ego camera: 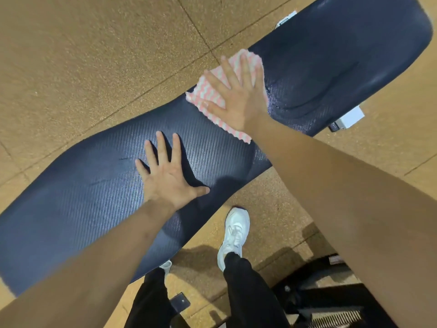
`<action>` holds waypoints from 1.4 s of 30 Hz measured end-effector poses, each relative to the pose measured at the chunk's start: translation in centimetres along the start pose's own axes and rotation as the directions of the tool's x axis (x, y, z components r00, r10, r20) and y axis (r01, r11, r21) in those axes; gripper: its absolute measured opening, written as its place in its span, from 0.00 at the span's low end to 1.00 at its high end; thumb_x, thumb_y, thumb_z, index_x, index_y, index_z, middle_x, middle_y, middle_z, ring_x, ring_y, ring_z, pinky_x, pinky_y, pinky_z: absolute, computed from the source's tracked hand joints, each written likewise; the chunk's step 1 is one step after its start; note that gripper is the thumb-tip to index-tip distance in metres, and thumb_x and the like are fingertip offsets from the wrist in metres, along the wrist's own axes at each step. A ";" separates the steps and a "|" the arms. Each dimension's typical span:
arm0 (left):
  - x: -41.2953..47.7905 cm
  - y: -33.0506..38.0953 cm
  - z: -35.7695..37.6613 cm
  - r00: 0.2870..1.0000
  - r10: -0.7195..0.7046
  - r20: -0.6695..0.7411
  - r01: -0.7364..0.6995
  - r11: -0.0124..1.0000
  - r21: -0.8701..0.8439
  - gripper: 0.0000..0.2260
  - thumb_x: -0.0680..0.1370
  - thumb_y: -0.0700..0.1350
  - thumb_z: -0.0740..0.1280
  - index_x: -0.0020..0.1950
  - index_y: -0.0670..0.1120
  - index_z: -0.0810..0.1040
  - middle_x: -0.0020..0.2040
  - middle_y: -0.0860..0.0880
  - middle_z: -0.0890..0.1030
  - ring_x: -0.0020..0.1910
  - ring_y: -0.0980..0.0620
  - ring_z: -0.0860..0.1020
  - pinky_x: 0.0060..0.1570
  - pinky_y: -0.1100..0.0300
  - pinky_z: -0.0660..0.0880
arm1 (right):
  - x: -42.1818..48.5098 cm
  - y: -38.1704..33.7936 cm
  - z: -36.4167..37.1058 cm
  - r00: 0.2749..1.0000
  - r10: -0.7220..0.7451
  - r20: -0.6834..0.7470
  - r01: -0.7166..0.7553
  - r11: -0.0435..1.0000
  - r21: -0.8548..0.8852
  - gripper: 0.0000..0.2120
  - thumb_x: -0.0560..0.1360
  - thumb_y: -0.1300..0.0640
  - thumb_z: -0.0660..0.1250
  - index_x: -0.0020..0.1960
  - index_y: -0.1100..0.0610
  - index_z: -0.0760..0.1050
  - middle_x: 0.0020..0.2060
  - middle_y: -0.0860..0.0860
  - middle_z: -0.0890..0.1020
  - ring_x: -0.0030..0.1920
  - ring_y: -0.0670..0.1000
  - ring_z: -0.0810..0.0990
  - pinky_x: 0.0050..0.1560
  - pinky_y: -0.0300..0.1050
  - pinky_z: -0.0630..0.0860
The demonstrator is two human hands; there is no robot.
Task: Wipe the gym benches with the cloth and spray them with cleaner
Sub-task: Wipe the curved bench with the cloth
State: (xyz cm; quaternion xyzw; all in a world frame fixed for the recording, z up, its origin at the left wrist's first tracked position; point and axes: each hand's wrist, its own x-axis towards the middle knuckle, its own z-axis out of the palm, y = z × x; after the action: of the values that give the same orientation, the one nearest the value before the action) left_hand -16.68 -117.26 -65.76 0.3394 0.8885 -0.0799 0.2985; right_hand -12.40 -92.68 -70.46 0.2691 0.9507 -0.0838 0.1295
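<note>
Two bare hands lie flat on the long dark-blue padded desk (82,209) of ribbed vinyl, which runs diagonally across the head view over a tan speckled floor (94,55). The right hand (236,95) presses the pink-and-white striped cloth (203,91) onto the desk's middle, by its far edge, fingers (246,67) straight and spread, gripping nothing. The left hand (169,178) rests palm-down on bare vinyl nearer the person, apart from the cloth, its fingers released and splayed. A white trainer (234,235) and black trouser legs (248,292) stand beside the desk.
</note>
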 end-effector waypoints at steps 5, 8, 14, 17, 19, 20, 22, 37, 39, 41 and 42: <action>1.6 2.4 -1.6 0.998 0.065 -0.004 -0.065 0.998 0.013 0.64 0.60 0.77 0.70 0.81 0.58 0.33 0.82 0.50 0.33 0.81 0.38 0.36 0.77 0.32 0.47 | -4.8 1.6 1.4 0.999 0.033 -0.005 -0.033 0.998 0.054 0.37 0.77 0.26 0.38 0.82 0.39 0.45 0.83 0.53 0.47 0.80 0.67 0.43 0.75 0.73 0.43; 2.7 4.5 -2.7 0.999 0.011 0.044 -0.010 1.000 -0.009 0.64 0.60 0.75 0.72 0.81 0.59 0.33 0.82 0.51 0.32 0.81 0.37 0.36 0.76 0.31 0.49 | -8.7 2.8 2.6 0.997 0.072 0.011 -0.072 0.997 0.027 0.35 0.78 0.27 0.43 0.82 0.39 0.43 0.83 0.53 0.45 0.80 0.67 0.42 0.76 0.72 0.42; 3.2 6.2 -3.3 0.995 -0.052 0.090 0.048 0.998 0.043 0.69 0.57 0.73 0.77 0.81 0.55 0.33 0.82 0.46 0.33 0.80 0.32 0.39 0.73 0.28 0.55 | -14.8 5.6 3.4 0.988 0.151 0.029 -0.154 0.977 0.148 0.36 0.79 0.27 0.49 0.82 0.39 0.46 0.83 0.52 0.44 0.81 0.61 0.36 0.78 0.68 0.40; 3.4 6.5 -3.5 0.994 -0.054 0.091 0.050 0.997 0.050 0.69 0.56 0.72 0.78 0.81 0.55 0.35 0.82 0.45 0.34 0.80 0.32 0.40 0.73 0.27 0.56 | -15.2 5.9 3.2 0.987 0.153 0.046 -0.158 0.975 0.153 0.37 0.78 0.26 0.50 0.82 0.39 0.46 0.83 0.54 0.43 0.80 0.62 0.34 0.77 0.69 0.41; 3.7 6.6 -3.6 0.994 -0.059 0.094 0.053 0.997 0.065 0.69 0.56 0.72 0.78 0.81 0.55 0.36 0.82 0.45 0.35 0.80 0.31 0.41 0.72 0.27 0.58 | -14.0 5.9 2.9 0.982 0.183 0.052 -0.190 0.967 0.171 0.38 0.77 0.25 0.51 0.81 0.38 0.45 0.82 0.53 0.42 0.80 0.64 0.35 0.77 0.70 0.39; 3.8 6.7 -3.6 0.994 -0.062 0.094 0.056 0.996 0.070 0.69 0.56 0.72 0.78 0.81 0.54 0.36 0.82 0.44 0.35 0.80 0.31 0.41 0.72 0.27 0.59 | -13.0 5.9 2.6 0.976 0.212 0.059 -0.219 0.958 0.185 0.38 0.76 0.25 0.51 0.81 0.37 0.44 0.82 0.52 0.41 0.80 0.65 0.36 0.76 0.71 0.37; 3.9 6.6 -3.4 0.994 -0.061 0.089 0.054 0.996 0.074 0.69 0.56 0.72 0.78 0.81 0.54 0.36 0.82 0.44 0.35 0.80 0.30 0.42 0.71 0.27 0.60 | -10.1 6.2 1.9 0.961 0.266 0.070 -0.274 0.944 0.183 0.38 0.75 0.23 0.48 0.80 0.34 0.41 0.82 0.50 0.40 0.80 0.67 0.39 0.75 0.73 0.35; 4.5 7.3 -4.0 0.990 -0.097 0.102 0.094 0.995 0.038 0.68 0.54 0.71 0.78 0.80 0.49 0.42 0.82 0.39 0.42 0.79 0.27 0.44 0.73 0.28 0.56 | 3.6 11.4 -2.4 0.958 0.277 0.070 -0.282 0.956 0.083 0.41 0.72 0.21 0.36 0.81 0.37 0.42 0.82 0.50 0.41 0.80 0.66 0.38 0.75 0.72 0.37; 5.0 7.9 -4.8 0.997 -0.052 0.048 0.052 0.999 -0.005 0.63 0.56 0.70 0.78 0.80 0.50 0.46 0.82 0.40 0.45 0.79 0.29 0.44 0.75 0.30 0.53 | 1.7 11.9 -1.7 0.943 0.324 0.071 -0.330 0.939 0.101 0.40 0.73 0.22 0.36 0.81 0.38 0.40 0.82 0.51 0.41 0.80 0.66 0.37 0.76 0.71 0.37; 6.0 9.1 -5.8 0.998 0.060 -0.012 -0.060 0.998 -0.016 0.60 0.59 0.71 0.75 0.81 0.53 0.46 0.83 0.42 0.44 0.80 0.32 0.43 0.77 0.32 0.49 | -1.2 12.6 -0.8 0.928 0.367 0.063 -0.372 0.921 0.112 0.39 0.75 0.24 0.38 0.81 0.39 0.38 0.82 0.51 0.41 0.80 0.66 0.38 0.76 0.71 0.37; 6.7 9.9 -6.3 0.993 0.113 -0.029 -0.113 0.993 -0.023 0.59 0.60 0.71 0.74 0.81 0.54 0.46 0.83 0.44 0.43 0.81 0.34 0.42 0.77 0.33 0.48 | -2.8 12.8 -0.4 0.922 0.384 0.059 -0.388 0.914 0.115 0.38 0.76 0.25 0.40 0.81 0.39 0.38 0.82 0.52 0.41 0.80 0.66 0.39 0.76 0.70 0.38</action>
State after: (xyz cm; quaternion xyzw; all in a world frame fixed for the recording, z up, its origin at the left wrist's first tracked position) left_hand -17.21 -103.89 -63.93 0.3865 0.8729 -0.0472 0.2942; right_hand -3.36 -83.18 -70.39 0.4574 0.8694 -0.1204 0.1433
